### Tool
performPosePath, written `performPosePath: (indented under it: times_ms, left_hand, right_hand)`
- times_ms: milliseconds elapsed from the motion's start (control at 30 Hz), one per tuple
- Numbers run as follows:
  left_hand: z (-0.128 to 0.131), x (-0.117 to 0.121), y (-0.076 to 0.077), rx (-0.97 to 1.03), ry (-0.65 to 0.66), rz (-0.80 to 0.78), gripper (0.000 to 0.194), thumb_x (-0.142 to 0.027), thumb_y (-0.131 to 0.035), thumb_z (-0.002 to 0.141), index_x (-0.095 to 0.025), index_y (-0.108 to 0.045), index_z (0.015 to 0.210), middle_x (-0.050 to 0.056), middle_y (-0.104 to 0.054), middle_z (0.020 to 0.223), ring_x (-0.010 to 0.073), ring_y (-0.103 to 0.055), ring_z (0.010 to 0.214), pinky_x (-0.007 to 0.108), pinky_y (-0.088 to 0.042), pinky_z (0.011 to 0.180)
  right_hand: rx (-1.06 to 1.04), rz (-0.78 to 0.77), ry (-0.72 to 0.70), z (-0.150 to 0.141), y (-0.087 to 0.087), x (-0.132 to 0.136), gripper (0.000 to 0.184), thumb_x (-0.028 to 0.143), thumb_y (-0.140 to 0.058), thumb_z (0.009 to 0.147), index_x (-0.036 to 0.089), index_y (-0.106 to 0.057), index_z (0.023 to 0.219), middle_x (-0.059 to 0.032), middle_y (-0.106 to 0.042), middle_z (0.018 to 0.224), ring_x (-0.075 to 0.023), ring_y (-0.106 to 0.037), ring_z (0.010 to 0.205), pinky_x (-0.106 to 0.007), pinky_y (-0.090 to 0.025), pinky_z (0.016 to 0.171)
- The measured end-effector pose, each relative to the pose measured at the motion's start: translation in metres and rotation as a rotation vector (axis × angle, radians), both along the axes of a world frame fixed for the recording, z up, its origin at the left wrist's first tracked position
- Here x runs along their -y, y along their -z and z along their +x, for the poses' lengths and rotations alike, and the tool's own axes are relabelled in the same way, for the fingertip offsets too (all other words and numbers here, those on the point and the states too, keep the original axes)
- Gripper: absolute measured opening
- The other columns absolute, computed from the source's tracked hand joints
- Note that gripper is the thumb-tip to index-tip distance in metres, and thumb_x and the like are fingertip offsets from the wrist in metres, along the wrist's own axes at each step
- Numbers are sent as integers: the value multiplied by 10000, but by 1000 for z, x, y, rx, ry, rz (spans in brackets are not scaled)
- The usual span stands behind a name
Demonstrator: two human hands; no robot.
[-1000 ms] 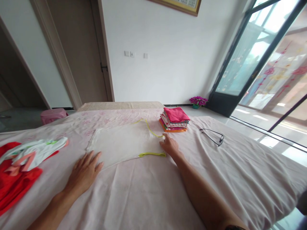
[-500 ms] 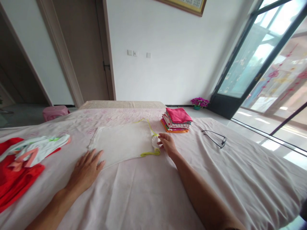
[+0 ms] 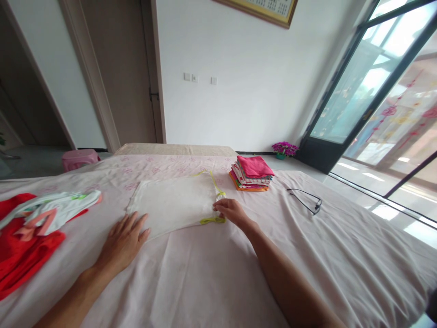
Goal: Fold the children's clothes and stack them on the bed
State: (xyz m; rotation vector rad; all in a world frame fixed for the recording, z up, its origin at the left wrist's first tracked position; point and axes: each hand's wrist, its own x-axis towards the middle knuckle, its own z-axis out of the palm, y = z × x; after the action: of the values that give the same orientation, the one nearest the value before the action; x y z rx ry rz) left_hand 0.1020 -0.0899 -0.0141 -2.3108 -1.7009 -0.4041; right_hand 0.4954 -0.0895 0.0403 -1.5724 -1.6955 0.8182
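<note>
A white tank top [image 3: 177,200] with yellow-green trim lies flat on the bed, its hem to the left and its trimmed neck end to the right. My left hand [image 3: 128,237] rests flat with fingers spread, fingertips on the near hem corner. At the other end, my right hand [image 3: 232,212] has its thumb and fingers drawn together on the neck end. A small bunched bit of white cloth and yellow trim shows just beyond those fingers, and the hand covers part of the near strap.
A stack of folded clothes [image 3: 254,174], bright pink on top, stands beyond my right hand. Eyeglasses [image 3: 309,200] lie farther right. Red and white clothes [image 3: 44,228] are heaped at left. A pink stool [image 3: 80,158] stands past the bed [image 3: 205,282].
My right hand has moved slightly left over the neck end, and its fingers have closed on the cloth there. My left hand stays at the hem.
</note>
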Motion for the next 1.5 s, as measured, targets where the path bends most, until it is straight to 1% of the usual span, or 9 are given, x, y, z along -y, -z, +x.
performPosePath:
  times_ms: [133, 233, 333, 500, 733, 900, 1033, 1200, 1500]
  left_hand:
    - [0, 0, 0, 10, -11, -6, 554, -453, -354, 940, -201, -534, 1399, 130, -482, 1478, 311, -418, 1364, 464, -307, 1128]
    - [0, 0, 0, -14, -6, -3, 560, -455, -353, 942, -192, -531, 1403, 141, -485, 1475, 316, -424, 1359, 471, -307, 1127]
    - [0, 0, 1, -15, 4, 13, 563, -454, -342, 948, -180, -540, 1397, 161, -491, 1464, 328, -432, 1349, 477, -322, 1113]
    - [-1, -2, 4, 1, 14, 22, 561, -453, -345, 950, -175, -542, 1395, 164, -491, 1463, 336, -439, 1342, 484, -327, 1107]
    - [0, 1, -1, 79, 28, 47, 536, -445, -376, 938, -158, -571, 1348, 171, -502, 1446, 347, -389, 1377, 522, -312, 1118]
    - [-6, 7, -33, 206, 221, 88, 410, -495, -468, 918, -209, -650, 1149, 117, -622, 1252, 285, -496, 1258, 445, -376, 1089]
    - [-26, 14, -48, 211, 395, -84, 315, -517, -521, 901, -251, -661, 996, 45, -674, 1057, 207, -612, 1043, 321, -471, 943]
    - [-52, 25, -42, 182, 429, -243, 271, -436, -543, 903, -299, -670, 1099, 6, -687, 1148, 171, -622, 1116, 252, -452, 997]
    - [-54, 23, -34, 275, 356, -154, 266, -372, -473, 912, -253, -694, 999, 50, -721, 1088, 198, -655, 1073, 307, -481, 1007]
  right_hand:
    - [321, 213, 239, 10, 2, -6, 377, 229, -479, 896, 197, -659, 1225, -92, -673, 1244, -212, -631, 1114, -352, -468, 980]
    - [608, 207, 108, 8, 6, -4, 530, 339, -458, 952, 170, -456, 1455, -122, -396, 1543, -239, -346, 1427, -422, -269, 1158]
    - [774, 76, -21, -1, 11, -2, 619, 469, -355, 997, 160, -318, 1532, -115, -228, 1615, -235, -152, 1501, -460, -132, 1198]
    - [819, 104, 9, -10, 14, -1, 705, 564, -311, 989, 153, -246, 1558, -107, -163, 1631, -226, -76, 1513, -457, -45, 1207]
    - [638, 183, 0, -5, 9, 4, 580, 480, -396, 990, 174, -412, 1482, -116, -375, 1556, -240, -293, 1453, -442, -206, 1180]
    - [420, 248, -30, 15, -21, 7, 254, 327, -542, 921, 217, -727, 1055, -69, -717, 1105, -195, -655, 1004, -316, -474, 930]
    - [496, 107, -234, 27, -39, 22, 198, 251, -613, 838, 252, -758, 973, -27, -738, 996, -191, -669, 910, -307, -483, 881]
    - [674, 260, -476, 33, -38, 42, 338, 214, -596, 852, 285, -692, 1168, -32, -696, 1172, -207, -607, 1104, -315, -423, 975]
    - [835, 366, -415, 18, -20, 28, 241, 194, -425, 950, 193, -661, 994, -88, -674, 965, -203, -595, 932, -330, -414, 893]
